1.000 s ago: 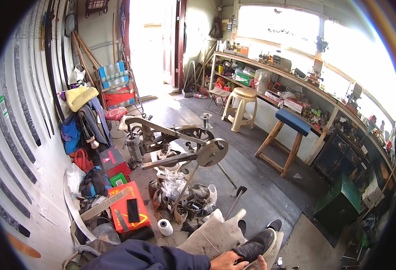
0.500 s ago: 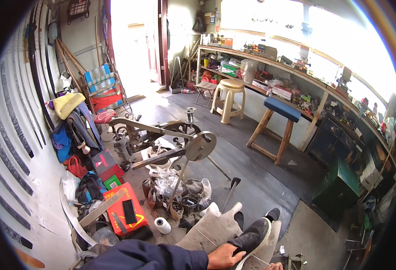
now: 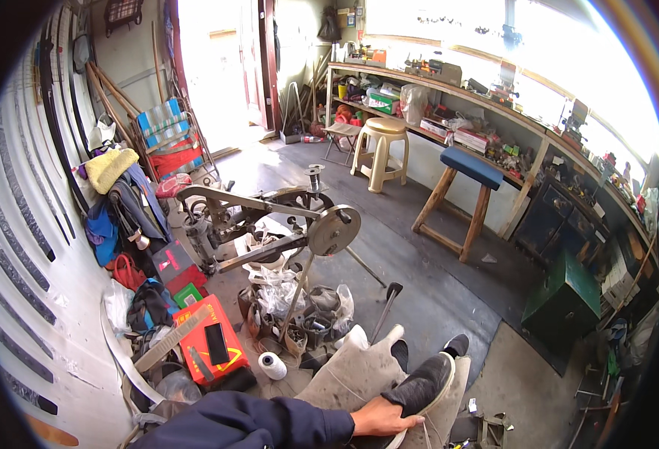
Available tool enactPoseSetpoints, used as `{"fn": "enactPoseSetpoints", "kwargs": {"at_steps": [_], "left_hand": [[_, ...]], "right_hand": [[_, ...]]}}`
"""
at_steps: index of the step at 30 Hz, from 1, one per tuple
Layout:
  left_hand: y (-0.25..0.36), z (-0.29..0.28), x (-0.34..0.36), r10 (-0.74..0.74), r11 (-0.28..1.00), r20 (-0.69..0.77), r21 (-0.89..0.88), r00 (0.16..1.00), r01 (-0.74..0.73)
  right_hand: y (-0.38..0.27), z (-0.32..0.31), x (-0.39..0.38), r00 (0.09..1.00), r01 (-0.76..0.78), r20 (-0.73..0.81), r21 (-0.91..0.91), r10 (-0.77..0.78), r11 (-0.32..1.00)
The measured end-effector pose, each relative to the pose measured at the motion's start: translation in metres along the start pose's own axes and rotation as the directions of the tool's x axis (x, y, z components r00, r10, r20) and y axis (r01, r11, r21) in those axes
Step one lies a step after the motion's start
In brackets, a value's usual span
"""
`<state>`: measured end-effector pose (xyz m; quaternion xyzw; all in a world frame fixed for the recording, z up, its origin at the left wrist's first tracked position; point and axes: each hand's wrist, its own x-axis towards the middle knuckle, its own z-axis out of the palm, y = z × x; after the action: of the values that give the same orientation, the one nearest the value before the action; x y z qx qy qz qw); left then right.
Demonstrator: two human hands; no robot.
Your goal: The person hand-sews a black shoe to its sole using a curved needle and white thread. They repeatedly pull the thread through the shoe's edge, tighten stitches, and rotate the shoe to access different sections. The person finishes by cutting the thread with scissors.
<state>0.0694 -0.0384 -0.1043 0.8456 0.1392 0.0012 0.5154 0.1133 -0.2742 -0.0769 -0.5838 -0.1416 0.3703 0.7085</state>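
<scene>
A black shoe (image 3: 421, 383) with a pale sole edge lies across my lap on a stained beige apron (image 3: 344, 374). My left hand (image 3: 378, 417), reaching in from a navy sleeve, is closed on the near end of this shoe, thumb along the sole. A pale thread (image 3: 428, 426) runs down from the sole beside the thumb toward the lower edge. My right hand is out of the picture. Beyond the apron's edge shows the toe of another dark shoe (image 3: 457, 345).
To the left stand a hand-cranked sewing machine (image 3: 269, 224), a white thread spool (image 3: 272, 366) and a red box (image 3: 208, 337) with a phone (image 3: 216, 343) on it. Farther off are a blue-topped stool (image 3: 470, 168), a beige stool (image 3: 383, 150), a green box (image 3: 563, 295) and a cluttered workbench (image 3: 449, 97).
My right hand, partly visible at the lower edge before, has left the picture. My left hand stays on the shoe, and the view has shifted slightly.
</scene>
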Motion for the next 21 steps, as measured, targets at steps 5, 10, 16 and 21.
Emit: {"fn": "enactPoseSetpoints", "kwargs": {"at_steps": [5,10,16,21], "left_hand": [[-0.007,0.005,0.001,0.112,0.975,0.075,0.185,0.991,-0.124],[-0.015,0.012,0.001,0.246,0.966,-0.042,0.098,0.968,-0.241],[-0.012,0.008,0.002,0.162,0.972,0.084,0.157,0.983,-0.174],[0.009,-0.011,-0.012,0.079,0.992,-0.042,-0.094,0.996,-0.083]], "right_hand": [[0.018,0.02,-0.014,0.984,0.053,-0.149,-0.261,-0.094,0.964],[0.023,0.024,-0.01,0.966,0.173,-0.155,-0.213,-0.208,0.962],[0.028,0.027,-0.009,0.96,0.159,-0.216,-0.113,-0.18,0.981],[-0.002,0.04,0.009,0.911,0.288,-0.109,-0.523,-0.398,0.802]]}}
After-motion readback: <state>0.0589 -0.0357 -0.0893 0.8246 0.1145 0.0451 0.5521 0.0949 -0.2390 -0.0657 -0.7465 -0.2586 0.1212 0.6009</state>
